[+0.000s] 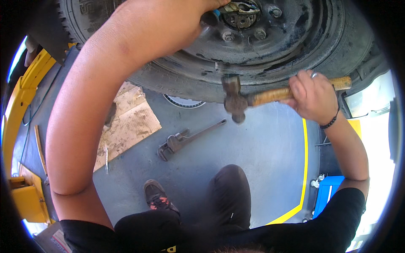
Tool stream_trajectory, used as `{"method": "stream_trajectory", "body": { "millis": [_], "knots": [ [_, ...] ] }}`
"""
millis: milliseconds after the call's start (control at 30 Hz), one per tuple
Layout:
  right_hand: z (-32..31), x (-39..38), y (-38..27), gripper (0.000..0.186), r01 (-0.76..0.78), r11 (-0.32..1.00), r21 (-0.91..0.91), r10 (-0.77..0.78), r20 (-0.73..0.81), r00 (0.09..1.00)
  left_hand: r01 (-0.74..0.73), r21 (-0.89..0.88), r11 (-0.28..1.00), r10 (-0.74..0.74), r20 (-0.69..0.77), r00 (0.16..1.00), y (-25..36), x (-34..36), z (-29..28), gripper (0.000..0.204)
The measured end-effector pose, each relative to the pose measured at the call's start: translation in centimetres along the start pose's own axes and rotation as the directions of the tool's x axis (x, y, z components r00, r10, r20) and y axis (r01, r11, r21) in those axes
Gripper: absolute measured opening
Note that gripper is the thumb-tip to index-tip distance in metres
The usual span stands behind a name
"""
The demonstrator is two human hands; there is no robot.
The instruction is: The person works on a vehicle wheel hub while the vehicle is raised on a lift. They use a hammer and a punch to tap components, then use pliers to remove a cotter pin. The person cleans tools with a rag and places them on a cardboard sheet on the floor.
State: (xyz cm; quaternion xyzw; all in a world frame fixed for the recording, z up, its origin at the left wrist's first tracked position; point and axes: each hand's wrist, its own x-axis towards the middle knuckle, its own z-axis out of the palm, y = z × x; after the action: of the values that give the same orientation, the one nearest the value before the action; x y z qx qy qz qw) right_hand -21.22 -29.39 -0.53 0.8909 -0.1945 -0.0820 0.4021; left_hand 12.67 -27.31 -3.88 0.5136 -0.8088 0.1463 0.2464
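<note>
Hammer [253, 98] in the right hand [310, 96], gripped by its worn wooden handle, the rusty ball-peen head hanging just below the tyre [185, 80] and well apart from the hub [241, 12]. Left hand [168, 21] is raised to the wheel's centre, closed on a dark tool with a blue band [209, 17] that touches the hub; what kind of tool it is cannot be told. Lug nuts [228, 36] ring the hub on the black rim. Below, on the grey floor [253, 147], lie a pipe wrench [185, 139] and torn cardboard [126, 122], apart from each other. A shoe [158, 196] and bent knee [230, 181] show beneath.
</note>
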Motion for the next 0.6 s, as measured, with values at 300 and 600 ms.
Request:
{"method": "stream_trajectory", "body": {
  "millis": [300, 600],
  "knots": [
    [1.3, 0.2, 0.1, 0.042, -0.113, 0.994, -0.011, 0.112, -0.024, 0.993, 0.004, 0.075, 0.997, -0.007, 0.028, 1.0, 0.9, -0.4, -0.9, 0.056],
    [2.1, 1.4, -0.8, 0.044, -0.21, 0.976, 0.065, 0.217, -0.135, 0.967, -0.006, -0.005, 1.0, 0.007, 0.026, 1.0, 0.6, -0.4, -0.7, 0.055]
  ]
}}
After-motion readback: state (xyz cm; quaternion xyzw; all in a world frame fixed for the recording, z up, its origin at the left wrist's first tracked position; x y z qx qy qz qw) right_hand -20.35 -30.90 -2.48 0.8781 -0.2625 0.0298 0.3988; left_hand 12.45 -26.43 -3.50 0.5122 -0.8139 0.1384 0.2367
